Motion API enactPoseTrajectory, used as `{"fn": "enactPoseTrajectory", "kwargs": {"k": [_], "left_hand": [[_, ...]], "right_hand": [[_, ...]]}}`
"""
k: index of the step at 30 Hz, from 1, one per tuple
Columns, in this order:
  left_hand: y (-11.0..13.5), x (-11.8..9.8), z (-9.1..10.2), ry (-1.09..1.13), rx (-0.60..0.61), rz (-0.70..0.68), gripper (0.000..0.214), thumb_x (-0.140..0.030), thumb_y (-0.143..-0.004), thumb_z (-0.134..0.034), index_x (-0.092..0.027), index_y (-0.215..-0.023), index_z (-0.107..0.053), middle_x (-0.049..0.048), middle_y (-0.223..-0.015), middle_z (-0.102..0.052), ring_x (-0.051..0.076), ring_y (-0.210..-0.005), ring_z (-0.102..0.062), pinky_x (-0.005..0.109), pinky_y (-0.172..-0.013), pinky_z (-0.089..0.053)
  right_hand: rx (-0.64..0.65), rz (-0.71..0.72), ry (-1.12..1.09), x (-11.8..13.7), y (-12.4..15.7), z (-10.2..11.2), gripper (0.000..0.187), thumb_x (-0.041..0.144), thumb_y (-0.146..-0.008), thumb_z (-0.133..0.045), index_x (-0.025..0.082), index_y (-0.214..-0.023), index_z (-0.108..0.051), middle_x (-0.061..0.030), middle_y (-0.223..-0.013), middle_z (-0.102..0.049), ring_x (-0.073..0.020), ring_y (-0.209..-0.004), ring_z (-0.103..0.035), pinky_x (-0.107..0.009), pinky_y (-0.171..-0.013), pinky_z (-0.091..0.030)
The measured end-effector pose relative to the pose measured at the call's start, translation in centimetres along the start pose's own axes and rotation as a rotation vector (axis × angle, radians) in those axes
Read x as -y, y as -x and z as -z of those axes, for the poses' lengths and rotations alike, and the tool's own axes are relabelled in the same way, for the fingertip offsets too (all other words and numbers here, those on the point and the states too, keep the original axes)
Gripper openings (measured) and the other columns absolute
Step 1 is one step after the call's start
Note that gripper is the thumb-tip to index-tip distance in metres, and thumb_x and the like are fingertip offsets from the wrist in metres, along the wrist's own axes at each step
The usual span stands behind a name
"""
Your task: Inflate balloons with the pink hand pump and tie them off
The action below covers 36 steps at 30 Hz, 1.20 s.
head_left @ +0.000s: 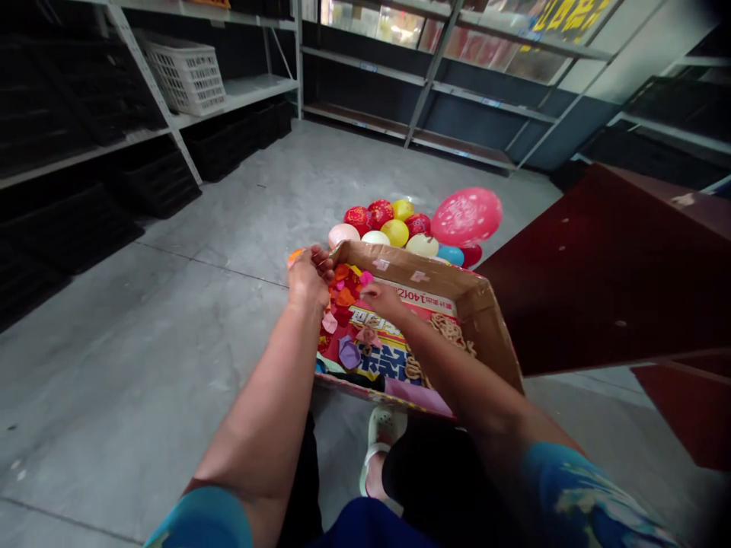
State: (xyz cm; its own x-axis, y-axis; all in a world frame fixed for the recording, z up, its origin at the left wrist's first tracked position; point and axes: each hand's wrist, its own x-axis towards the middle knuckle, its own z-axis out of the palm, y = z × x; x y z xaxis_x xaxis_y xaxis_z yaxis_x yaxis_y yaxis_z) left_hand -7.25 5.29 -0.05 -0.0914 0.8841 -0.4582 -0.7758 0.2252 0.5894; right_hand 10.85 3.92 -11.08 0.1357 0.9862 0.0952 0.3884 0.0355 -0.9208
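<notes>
An open cardboard box (485,320) rests on my lap and holds several flat, uninflated balloons (345,293) in orange, pink and purple, plus rubber bands (451,331). My left hand (308,278) sits at the box's far left corner with its fingers curled on an orange balloon. My right hand (381,298) reaches inside the box, fingers pinched over the loose balloons; what it grips is too small to make out.
A cluster of inflated balloons (400,228), red, yellow, white and one big pink balloon (467,216), lies on the grey floor beyond the box. A dark red table (605,274) stands right. Metal shelving (240,91) with a white basket (186,72) lines the walls.
</notes>
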Motion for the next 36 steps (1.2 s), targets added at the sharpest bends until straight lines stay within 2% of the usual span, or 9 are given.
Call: {"fn": "enactPoseTrajectory", "kwargs": {"k": [3,7,12,19,25,28,30,33,36], "left_hand": [[0.1,0.2,0.0,0.001,0.016,0.012,0.012,-0.023,-0.085,-0.045,-0.016,-0.079,-0.053,-0.0007,-0.061,-0.055,0.008,-0.045,-0.050,0.018,-0.041,-0.035],[0.0,0.2,0.1,0.005,0.013,0.021,0.013,-0.023,-0.085,-0.045,-0.016,-0.079,-0.055,-0.0006,-0.063,-0.056,0.008,-0.045,-0.051,0.019,-0.041,-0.035],[-0.4,0.2,0.2,-0.037,0.010,-0.003,0.013,-0.023,-0.084,-0.046,-0.016,-0.076,-0.055,-0.0002,-0.062,-0.057,0.008,-0.047,-0.052,0.019,-0.043,-0.036],[-1.0,2.1,0.5,-0.360,0.089,-0.118,0.013,-0.023,-0.081,-0.051,-0.017,-0.082,-0.062,0.0037,-0.077,-0.066,0.011,-0.062,-0.058,0.021,-0.052,-0.038],[0.6,4.0,0.4,-0.582,0.306,-0.001,0.015,-0.029,-0.080,-0.059,-0.016,-0.084,-0.066,0.0089,-0.087,-0.068,0.017,-0.071,-0.062,0.028,-0.064,-0.044],[1.6,4.3,0.3,-0.603,0.385,0.072,0.020,-0.035,-0.079,-0.063,-0.017,-0.087,-0.067,0.0112,-0.090,-0.068,0.021,-0.079,-0.064,0.034,-0.072,-0.047],[2.2,4.2,0.2,-0.589,0.456,0.030,0.021,-0.034,-0.078,-0.066,-0.019,-0.091,-0.067,0.0105,-0.094,-0.068,0.024,-0.092,-0.063,0.037,-0.081,-0.047],[3.0,3.8,0.2,-0.585,0.668,-0.047,0.025,-0.025,-0.071,-0.073,-0.022,-0.095,-0.068,0.0075,-0.099,-0.069,0.025,-0.108,-0.059,0.038,-0.093,-0.044],[3.6,3.7,0.2,-0.645,0.859,0.065,0.031,-0.020,-0.065,-0.078,-0.019,-0.095,-0.068,0.0069,-0.093,-0.069,0.022,-0.098,-0.063,0.034,-0.088,-0.047]], "right_hand": [[0.109,0.027,0.085,-1.3,0.0,-3.5,0.015,0.008,-0.056,-0.067,0.019,-0.051,-0.058,-0.0029,-0.068,-0.063,-0.0195,-0.077,-0.054,-0.034,-0.079,-0.043],[0.144,0.037,0.119,-2.1,-0.8,-4.6,0.010,0.009,-0.061,-0.064,0.018,-0.057,-0.063,-0.0089,-0.085,-0.066,-0.0251,-0.098,-0.051,-0.037,-0.090,-0.038],[0.117,-0.017,0.049,-1.2,-1.6,-2.2,0.011,0.029,-0.069,-0.065,0.019,-0.063,-0.064,-0.0042,-0.077,-0.065,-0.0212,-0.086,-0.054,-0.036,-0.084,-0.043],[0.043,-0.107,-0.220,3.6,-0.9,3.2,0.034,0.049,-0.070,-0.063,0.018,-0.083,-0.064,-0.0034,-0.080,-0.068,-0.0172,-0.072,-0.062,-0.033,-0.071,-0.050],[0.117,-0.245,-0.554,7.8,1.5,5.6,0.028,0.036,-0.065,-0.074,0.020,-0.083,-0.062,-0.0006,-0.075,-0.069,-0.0151,-0.064,-0.064,-0.029,-0.061,-0.051],[0.146,-0.211,-0.566,9.6,2.3,6.5,0.023,0.036,-0.071,-0.071,0.020,-0.085,-0.061,-0.0010,-0.076,-0.069,-0.0148,-0.064,-0.064,-0.029,-0.058,-0.051],[0.164,-0.177,-0.563,10.6,2.6,7.0,0.021,0.036,-0.074,-0.069,0.021,-0.087,-0.061,-0.0007,-0.077,-0.068,-0.0141,-0.063,-0.063,-0.029,-0.059,-0.051],[0.172,-0.102,-0.545,11.8,2.9,7.6,0.019,0.037,-0.076,-0.068,0.022,-0.086,-0.060,0.0012,-0.076,-0.066,-0.0129,-0.065,-0.062,-0.029,-0.062,-0.052],[0.176,0.002,-0.505,12.4,2.9,7.6,0.018,0.038,-0.078,-0.067,0.023,-0.085,-0.059,0.0022,-0.077,-0.064,-0.0132,-0.071,-0.062,-0.028,-0.067,-0.053]]}}
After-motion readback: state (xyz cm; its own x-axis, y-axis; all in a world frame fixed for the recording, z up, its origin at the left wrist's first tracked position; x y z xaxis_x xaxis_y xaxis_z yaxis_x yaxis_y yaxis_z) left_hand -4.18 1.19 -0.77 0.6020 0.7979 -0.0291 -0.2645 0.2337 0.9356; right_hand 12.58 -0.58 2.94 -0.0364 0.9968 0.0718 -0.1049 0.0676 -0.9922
